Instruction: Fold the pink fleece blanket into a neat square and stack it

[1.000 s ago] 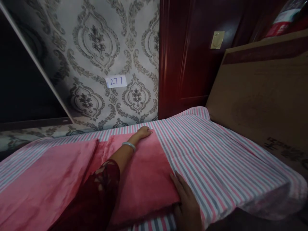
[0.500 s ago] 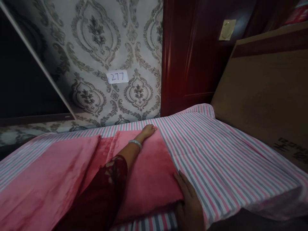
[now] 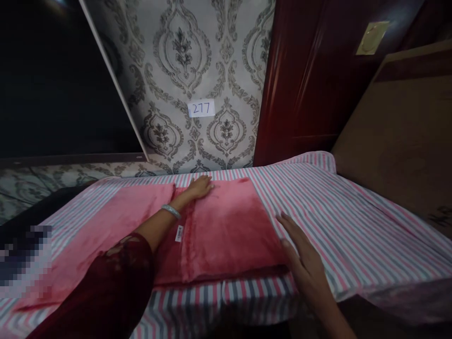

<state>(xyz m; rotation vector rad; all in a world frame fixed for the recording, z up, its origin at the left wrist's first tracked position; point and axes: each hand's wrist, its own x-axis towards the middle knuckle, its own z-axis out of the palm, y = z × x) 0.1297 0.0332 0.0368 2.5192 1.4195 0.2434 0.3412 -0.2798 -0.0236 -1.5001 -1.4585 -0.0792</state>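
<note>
A plush pink blanket (image 3: 233,230) lies partly folded on a striped cloth (image 3: 318,212). Its right part is folded inward, and its left part spreads flat toward the lower left. My left hand (image 3: 201,187) rests on the far edge of the folded part, fingers stretched out and holding nothing. A bracelet (image 3: 171,211) circles that wrist. Beside the right edge of the blanket is my right hand (image 3: 305,256), with fingers extended and thumb apart, nothing in it. Between the two parts shows a small white label (image 3: 179,234).
A large dark screen (image 3: 63,84) stands at the left. Patterned wallpaper (image 3: 219,61) behind carries a paper marked 277 (image 3: 201,108). Right of it is a dark red wooden panel (image 3: 303,84), and a big cardboard box (image 3: 406,127) borders the cloth's right side.
My left hand has let go of the blanket's far right corner and moved left along its far edge. My right hand has come away from the near right corner. The view has shifted left.
</note>
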